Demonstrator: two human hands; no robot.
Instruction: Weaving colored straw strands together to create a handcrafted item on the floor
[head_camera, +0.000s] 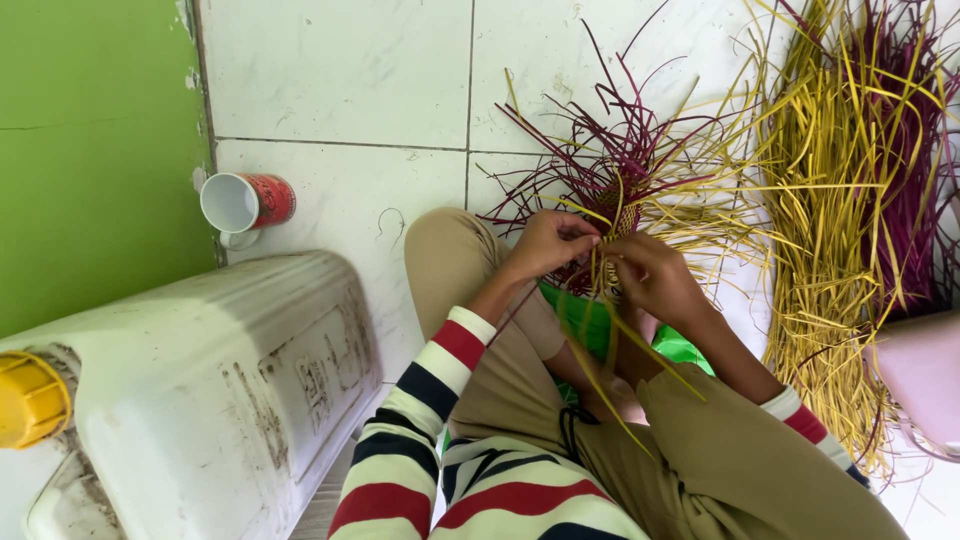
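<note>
Both hands were curled tight on the half-woven basket (615, 200): left hand (550, 243) pinching a yellow strip (600, 262), right hand (655, 275) gripping just beside it.

The woven piece (618, 195) sits on the floor just beyond the person's knees, and serves as the landmark. The left hand (548, 243) grips its near left edge; the right hand (652, 275) touches its near right edge, the two hands just beside each other. Right of the woven piece lies a loose bundle of strips (850, 200). Far left of it a mug (246, 203) lies on its side by the wall (95, 150). Nearer and left of it lies a jerrycan (200, 400).
</note>
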